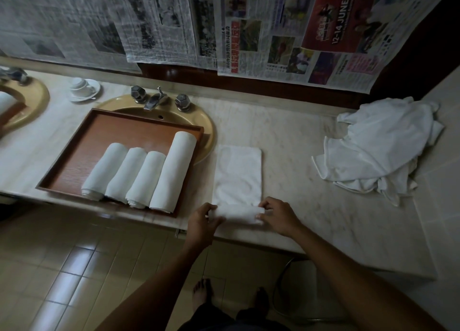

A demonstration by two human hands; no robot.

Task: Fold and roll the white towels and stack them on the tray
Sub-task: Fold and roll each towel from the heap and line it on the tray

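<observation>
The folded towel lies flat on the table, just right of the tray, long axis running straight away from you. Your left hand and right hand each pinch one end of the started roll at the near edge, equally close. Roll away from you, toward the wall. The roll is blurred; its tightness cannot be judged. Four rolled towels lie side by side on the tray; a loose pile waits well right.
</observation>
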